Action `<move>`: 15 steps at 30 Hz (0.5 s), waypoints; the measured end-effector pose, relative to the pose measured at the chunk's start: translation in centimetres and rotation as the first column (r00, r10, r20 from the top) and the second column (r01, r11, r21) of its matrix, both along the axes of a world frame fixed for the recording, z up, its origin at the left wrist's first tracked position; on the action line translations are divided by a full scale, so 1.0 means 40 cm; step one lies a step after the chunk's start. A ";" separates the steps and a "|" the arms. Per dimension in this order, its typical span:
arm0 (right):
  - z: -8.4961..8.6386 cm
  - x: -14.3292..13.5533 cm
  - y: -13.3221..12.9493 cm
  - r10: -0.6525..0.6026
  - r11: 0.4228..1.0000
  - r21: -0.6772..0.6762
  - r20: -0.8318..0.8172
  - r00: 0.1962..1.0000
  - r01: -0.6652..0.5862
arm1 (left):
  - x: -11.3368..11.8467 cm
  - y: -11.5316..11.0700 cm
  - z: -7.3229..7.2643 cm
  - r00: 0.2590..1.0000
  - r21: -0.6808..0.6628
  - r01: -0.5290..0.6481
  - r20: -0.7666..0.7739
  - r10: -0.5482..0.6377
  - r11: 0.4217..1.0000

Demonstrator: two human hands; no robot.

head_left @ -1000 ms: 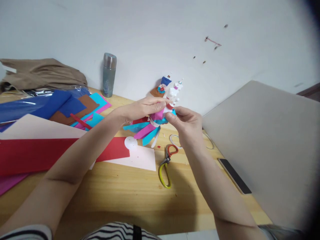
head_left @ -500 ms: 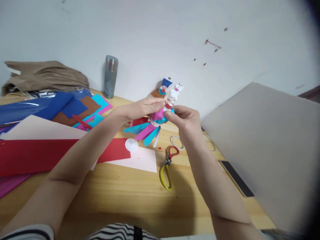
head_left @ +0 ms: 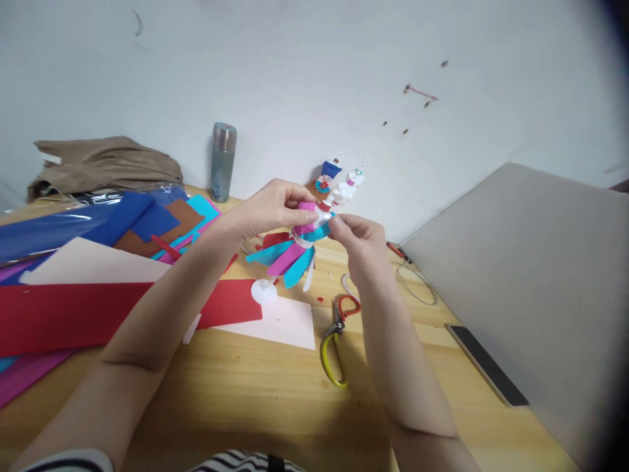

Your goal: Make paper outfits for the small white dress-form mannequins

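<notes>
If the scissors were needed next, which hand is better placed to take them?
Probably the right hand: the scissors lie closer to it than to the left hand. Both hands pinch the colourful craft, so the right must let go first.

Reads as a craft corner, home or small studio, can't tell which. Light wood surface (head_left: 265,380) against a plain white wall (head_left: 295,78) with a few dark spots. Red sheet (head_left: 230,305) among other coloured ones, scissors (head_left: 339,326) lying out, colourful craft piece (head_left: 287,258) being handled. Flask (head_left: 223,164) and brown cloth (head_left: 113,164) at the back look domestic, not industrial.
</notes>
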State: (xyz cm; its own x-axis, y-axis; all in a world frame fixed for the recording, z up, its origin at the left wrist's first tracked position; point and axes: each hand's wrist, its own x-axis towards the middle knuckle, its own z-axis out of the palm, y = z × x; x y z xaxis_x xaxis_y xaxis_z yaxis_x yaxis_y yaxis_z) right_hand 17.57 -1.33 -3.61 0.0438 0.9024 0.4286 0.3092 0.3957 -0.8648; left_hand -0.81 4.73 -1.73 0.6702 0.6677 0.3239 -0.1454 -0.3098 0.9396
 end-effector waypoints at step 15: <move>0.004 -0.026 0.010 -0.048 0.997 0.054 -0.064 0.997 0.051 | 0.015 -0.005 -0.001 0.994 0.095 -0.088 -0.054 0.093 0.992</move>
State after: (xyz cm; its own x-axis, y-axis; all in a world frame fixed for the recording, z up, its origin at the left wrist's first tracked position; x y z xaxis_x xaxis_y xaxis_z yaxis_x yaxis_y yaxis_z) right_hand 16.52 -0.92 -3.46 0.1164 0.8731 0.4734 0.2756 0.4296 -0.8600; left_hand -0.21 4.54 -1.78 0.6281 0.6954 0.3491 -0.0584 -0.4052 0.9124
